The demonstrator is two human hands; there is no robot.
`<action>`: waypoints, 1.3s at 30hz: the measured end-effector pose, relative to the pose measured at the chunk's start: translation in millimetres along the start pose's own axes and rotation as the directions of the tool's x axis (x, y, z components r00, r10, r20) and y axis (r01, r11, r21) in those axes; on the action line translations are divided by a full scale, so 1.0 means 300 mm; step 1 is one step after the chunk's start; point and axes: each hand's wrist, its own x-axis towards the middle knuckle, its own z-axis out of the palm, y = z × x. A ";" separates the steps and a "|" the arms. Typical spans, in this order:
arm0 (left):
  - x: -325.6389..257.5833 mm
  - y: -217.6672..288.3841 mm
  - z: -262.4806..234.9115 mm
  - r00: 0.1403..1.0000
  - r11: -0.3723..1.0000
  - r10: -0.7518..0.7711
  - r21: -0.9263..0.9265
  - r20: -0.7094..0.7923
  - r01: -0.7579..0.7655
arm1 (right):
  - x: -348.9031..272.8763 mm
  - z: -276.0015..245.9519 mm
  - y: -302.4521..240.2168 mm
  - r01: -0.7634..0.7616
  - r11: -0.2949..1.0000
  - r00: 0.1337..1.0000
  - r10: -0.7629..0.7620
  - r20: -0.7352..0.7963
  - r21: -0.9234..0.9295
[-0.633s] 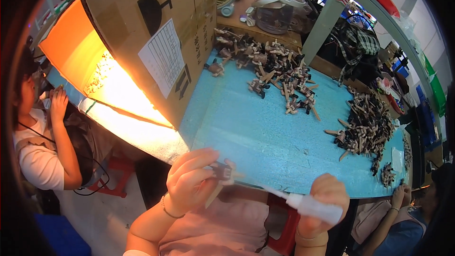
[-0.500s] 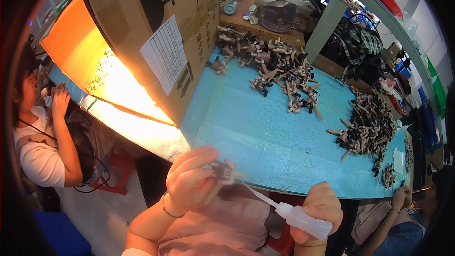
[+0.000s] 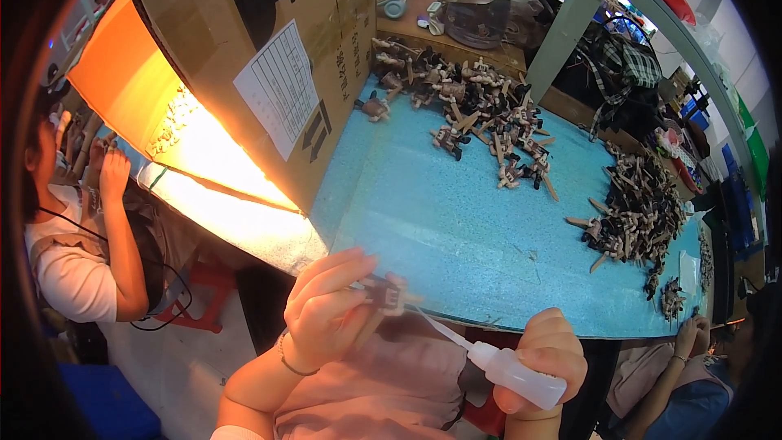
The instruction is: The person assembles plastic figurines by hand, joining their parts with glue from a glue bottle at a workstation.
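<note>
1. Left hand [image 3: 322,305]: grip pinches a small brown-and-pale figure [image 3: 389,297]. If the pinch loosens, the figure could twist or drop. It lies at the fingertips, right of the palm, at the near edge of the bench [image 3: 456,253] as viewed.
2. White nozzle [image 3: 444,328] slants up-left toward figure; contact cannot be told. Unsteady aim could mark the fingers instead.
3. Right hand [image 3: 554,350]: grip wrapped round a white squeeze bottle [image 3: 515,376], just off near edge. Squeezing too hard could over-dispense. Figure sits up-left, apart from this grip.
4. Heap of similar figures [image 3: 639,216] by right edge, well apart from both hands.
</note>
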 end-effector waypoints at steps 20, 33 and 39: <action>-0.003 -0.015 -0.002 0.999 0.998 0.052 0.025 0.003 -0.052 | -0.050 0.013 0.008 -0.041 0.998 0.996 0.044 -0.082 0.042; -0.015 -0.018 0.000 0.998 0.993 -0.045 -0.113 -0.032 0.041 | -0.061 0.038 0.016 0.000 0.994 0.978 0.023 -0.209 0.111; -0.029 -0.001 -0.003 0.985 0.941 -0.163 -0.294 0.050 0.171 | -0.062 0.035 0.019 -0.005 0.994 0.982 0.026 -0.188 0.107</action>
